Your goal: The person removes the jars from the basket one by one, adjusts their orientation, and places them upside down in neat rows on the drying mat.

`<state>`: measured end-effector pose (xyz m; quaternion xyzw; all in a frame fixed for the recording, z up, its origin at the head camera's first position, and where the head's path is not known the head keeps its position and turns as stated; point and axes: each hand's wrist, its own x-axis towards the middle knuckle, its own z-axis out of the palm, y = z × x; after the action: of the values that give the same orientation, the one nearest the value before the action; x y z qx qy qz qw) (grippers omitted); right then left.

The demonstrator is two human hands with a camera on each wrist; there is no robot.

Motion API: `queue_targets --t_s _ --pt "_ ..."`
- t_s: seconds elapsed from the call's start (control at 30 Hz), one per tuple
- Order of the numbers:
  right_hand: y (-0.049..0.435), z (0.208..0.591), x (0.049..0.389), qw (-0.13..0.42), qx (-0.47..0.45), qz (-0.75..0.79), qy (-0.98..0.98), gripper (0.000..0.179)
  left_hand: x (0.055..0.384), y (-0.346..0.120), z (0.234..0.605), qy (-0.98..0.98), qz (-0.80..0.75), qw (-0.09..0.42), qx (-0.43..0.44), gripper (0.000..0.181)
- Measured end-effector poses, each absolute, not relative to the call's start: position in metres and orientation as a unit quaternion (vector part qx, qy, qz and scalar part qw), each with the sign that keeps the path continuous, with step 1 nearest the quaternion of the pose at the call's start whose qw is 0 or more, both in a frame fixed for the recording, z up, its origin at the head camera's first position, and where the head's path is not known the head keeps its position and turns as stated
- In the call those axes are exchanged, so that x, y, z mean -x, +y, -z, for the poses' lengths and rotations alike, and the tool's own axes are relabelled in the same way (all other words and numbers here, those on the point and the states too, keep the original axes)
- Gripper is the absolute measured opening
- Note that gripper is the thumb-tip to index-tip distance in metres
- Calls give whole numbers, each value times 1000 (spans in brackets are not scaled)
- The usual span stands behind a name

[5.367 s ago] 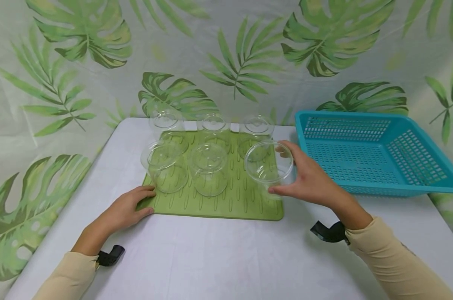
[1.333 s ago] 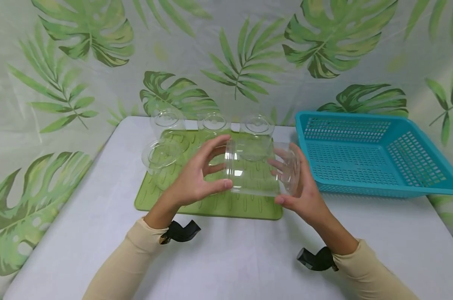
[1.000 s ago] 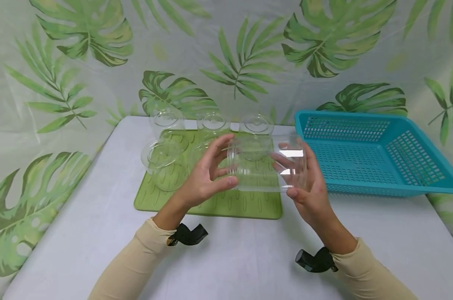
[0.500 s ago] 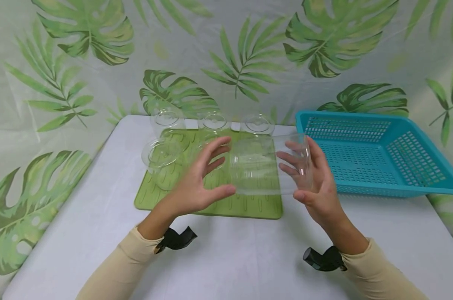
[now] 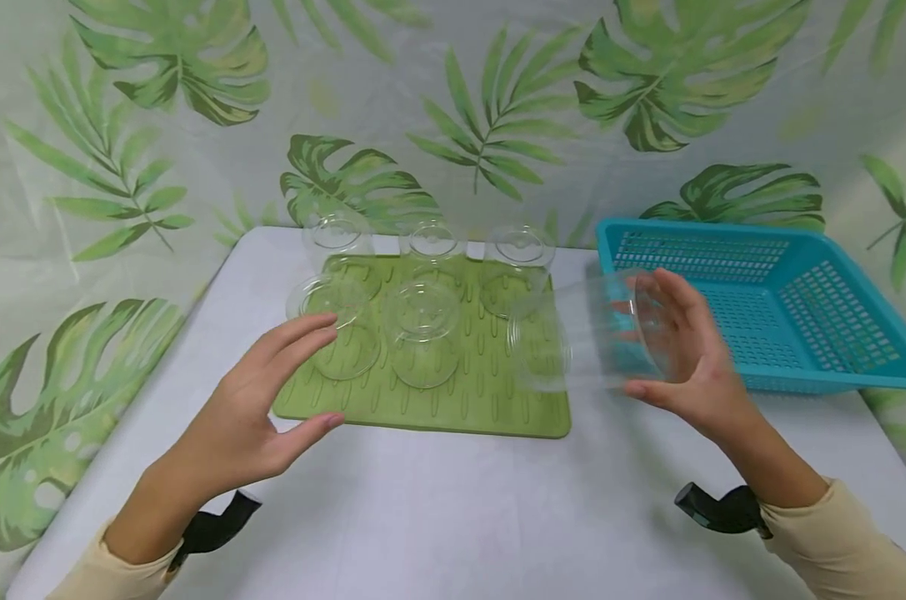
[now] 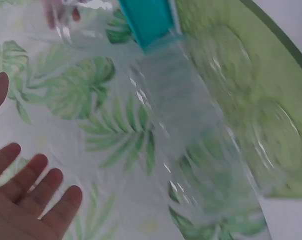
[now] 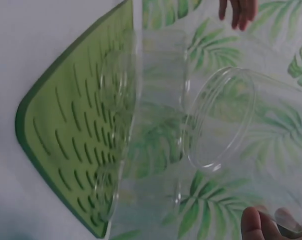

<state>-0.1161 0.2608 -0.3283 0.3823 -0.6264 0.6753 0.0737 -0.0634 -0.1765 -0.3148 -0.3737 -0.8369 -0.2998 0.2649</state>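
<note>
My right hand (image 5: 696, 367) holds a clear jar (image 5: 583, 333) by its base end. The jar lies sideways in the air, its ribbed mouth facing left, over the right edge of a green drying mat (image 5: 490, 408). In the right wrist view the jar's rim (image 7: 200, 135) shows, with right fingertips (image 7: 253, 222) at the far end. My left hand (image 5: 246, 408) is held apart at the mat's front left, holding nothing, thumb and fingers spread. Several similar jars (image 5: 422, 342) stand upside down on the mat, three at the back and two in front.
A blue perforated basket (image 5: 783, 379) stands at the right of the white-covered table (image 5: 453, 508), close beside the right hand. A leaf-patterned cloth (image 5: 513, 100) hangs behind the table. Each wrist carries a black camera mount.
My left hand has let go of the jar and drawn back to the left. My right hand has carried the jar to the right, toward the basket. The standing jars stay put.
</note>
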Motion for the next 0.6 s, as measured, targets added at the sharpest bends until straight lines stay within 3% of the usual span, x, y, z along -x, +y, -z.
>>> queue_targets --t_s 0.17,0.3,0.4,0.6 --pt "270 324 119 94 -388 -646 -650 100 65 -214 334 -845 257 294 364 58" --pt "274 320 118 102 -380 -624 -675 103 72 -241 357 -875 226 273 330 55" --pt "273 316 117 107 -371 -599 -702 105 79 -256 374 -910 188 225 294 45" --pt "271 308 112 111 -313 -529 -781 110 93 -264 394 -951 163 92 247 53"
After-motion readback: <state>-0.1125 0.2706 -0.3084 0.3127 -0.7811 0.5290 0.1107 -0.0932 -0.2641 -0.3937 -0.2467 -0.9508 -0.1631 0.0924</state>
